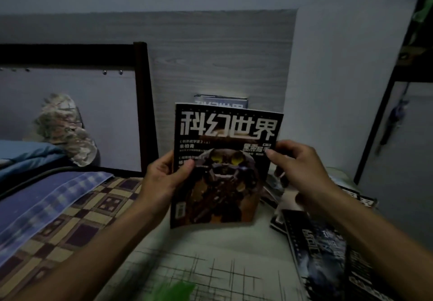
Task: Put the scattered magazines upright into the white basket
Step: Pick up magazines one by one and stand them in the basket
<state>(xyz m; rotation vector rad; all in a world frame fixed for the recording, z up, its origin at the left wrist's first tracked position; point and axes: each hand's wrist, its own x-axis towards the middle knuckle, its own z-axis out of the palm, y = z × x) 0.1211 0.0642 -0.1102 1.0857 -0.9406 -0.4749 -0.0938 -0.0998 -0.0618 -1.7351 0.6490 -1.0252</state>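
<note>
I hold a black magazine (pixel 225 160) upright in front of me; its cover has large white characters and a dark armoured figure. My left hand (pixel 164 179) grips its left edge and my right hand (pixel 302 167) grips its right edge. Behind it another magazine (pixel 221 101) stands upright against the grey wood-grain panel, only its top showing. More magazines lie scattered flat at the right: a dark bluish one (pixel 323 249) and one partly under my right arm (pixel 358 197). The white basket is hidden behind the held magazine, if it is there.
A pale surface with thin black lines (pixel 210 265) lies below my hands. On the left is a bed with a checkered mat (pixel 82 216), blue bedding (pixel 42 202) and a dark frame post (pixel 144 106). A dark shelf frame (pixel 386 104) stands at the right.
</note>
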